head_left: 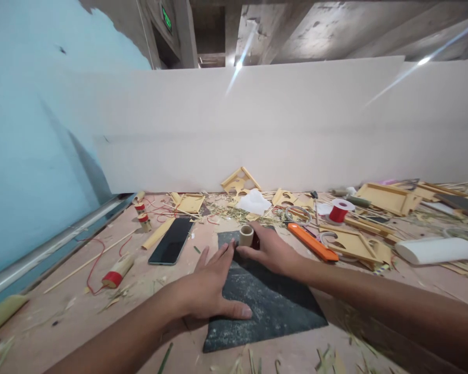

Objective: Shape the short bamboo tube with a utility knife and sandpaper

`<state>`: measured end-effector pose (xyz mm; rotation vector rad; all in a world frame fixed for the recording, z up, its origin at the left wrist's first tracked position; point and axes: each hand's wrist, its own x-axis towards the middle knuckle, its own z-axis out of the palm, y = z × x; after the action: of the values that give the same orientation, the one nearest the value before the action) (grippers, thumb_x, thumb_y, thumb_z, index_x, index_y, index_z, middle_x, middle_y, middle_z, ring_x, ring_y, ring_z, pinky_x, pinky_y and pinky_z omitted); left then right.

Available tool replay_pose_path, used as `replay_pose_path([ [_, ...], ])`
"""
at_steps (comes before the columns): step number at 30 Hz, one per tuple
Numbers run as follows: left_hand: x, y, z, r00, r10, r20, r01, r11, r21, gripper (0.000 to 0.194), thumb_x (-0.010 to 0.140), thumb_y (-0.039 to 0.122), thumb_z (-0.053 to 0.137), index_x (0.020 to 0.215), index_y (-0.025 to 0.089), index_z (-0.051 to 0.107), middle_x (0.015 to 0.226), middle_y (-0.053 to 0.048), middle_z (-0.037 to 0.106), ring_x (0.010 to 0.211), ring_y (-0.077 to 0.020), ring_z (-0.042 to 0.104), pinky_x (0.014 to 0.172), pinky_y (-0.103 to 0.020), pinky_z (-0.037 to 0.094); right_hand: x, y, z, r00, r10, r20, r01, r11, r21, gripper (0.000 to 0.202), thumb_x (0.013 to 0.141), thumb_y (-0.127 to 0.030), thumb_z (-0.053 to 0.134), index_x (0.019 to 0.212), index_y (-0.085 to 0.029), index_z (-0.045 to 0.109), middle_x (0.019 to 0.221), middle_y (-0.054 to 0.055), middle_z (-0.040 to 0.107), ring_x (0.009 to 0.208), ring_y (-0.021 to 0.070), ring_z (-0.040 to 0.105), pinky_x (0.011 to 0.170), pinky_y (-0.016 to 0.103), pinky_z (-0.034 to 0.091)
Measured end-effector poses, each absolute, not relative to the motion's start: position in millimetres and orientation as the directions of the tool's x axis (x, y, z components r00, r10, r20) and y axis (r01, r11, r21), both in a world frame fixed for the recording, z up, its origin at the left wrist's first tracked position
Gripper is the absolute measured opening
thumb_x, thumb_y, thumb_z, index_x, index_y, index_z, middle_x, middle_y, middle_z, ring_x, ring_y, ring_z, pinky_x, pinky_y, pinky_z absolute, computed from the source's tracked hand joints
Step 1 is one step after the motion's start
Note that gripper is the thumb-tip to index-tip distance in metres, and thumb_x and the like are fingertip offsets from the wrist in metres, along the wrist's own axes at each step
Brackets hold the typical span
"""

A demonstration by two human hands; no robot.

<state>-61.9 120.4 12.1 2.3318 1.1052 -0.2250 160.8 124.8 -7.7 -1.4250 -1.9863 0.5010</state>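
A short, hollow bamboo tube [246,236] stands upright on the far part of a dark, worn sheet [271,306]. My right hand [269,249] is closed round the tube, thumb on the near side and fingers behind it, partly hidden. Spread flat on the sheet's left side, my left hand [214,285] has its fingertips just left of the tube and its thumb pointing right. It holds nothing.
A phone [171,241] and a red-banded bamboo piece [118,271] with red string lie left. To the right are an orange cutter [312,242], a red spool [339,210], wooden frames [388,198] and a white roll [437,251]. Shavings litter the table; a white panel [257,124] stands behind.
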Motion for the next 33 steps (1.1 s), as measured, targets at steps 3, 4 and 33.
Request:
replay_pose_path([
  [3, -61, 120, 10, 0.643, 0.668, -0.374, 0.762, -0.513, 0.395, 0.142, 0.076, 0.080, 0.071, 0.165, 0.012, -0.016, 0.171, -0.016, -0.012, 0.156, -0.0391, -0.018, 0.127, -0.059, -0.005, 162, 121, -9, -0.217, 0.943, 0.254, 0.720, 0.330, -0.611, 0.027, 0.090, -0.039, 0.070, 0.094, -0.024, 0.048, 0.078, -0.001, 0.065, 0.068, 0.0189, 0.059, 0.060, 0.028, 0.039],
  [4, -61, 120, 9, 0.646, 0.663, -0.377, 0.760, -0.518, 0.393, 0.142, 0.076, 0.079, 0.071, 0.164, 0.011, -0.017, 0.171, -0.015, -0.013, 0.155, -0.0387, -0.019, 0.127, -0.059, -0.006, 167, 120, -10, -0.210, 0.945, 0.251, 0.729, 0.323, -0.603, 0.026, 0.089, -0.038, 0.070, 0.093, -0.024, 0.048, 0.079, 0.000, 0.066, 0.069, 0.0194, 0.060, 0.061, 0.028, 0.039],
  [33, -52, 121, 9, 0.677, 0.621, -0.395, 0.735, -0.551, 0.395, 0.143, 0.074, 0.081, 0.073, 0.165, 0.013, -0.015, 0.170, -0.012, -0.016, 0.155, -0.0368, -0.021, 0.127, -0.057, -0.007, 244, 107, -13, -0.094, 0.962, 0.256, 0.833, 0.217, -0.508, 0.029, 0.089, -0.048, 0.065, 0.087, -0.024, 0.048, 0.078, 0.003, 0.067, 0.068, 0.0226, 0.059, 0.061, 0.032, 0.040],
])
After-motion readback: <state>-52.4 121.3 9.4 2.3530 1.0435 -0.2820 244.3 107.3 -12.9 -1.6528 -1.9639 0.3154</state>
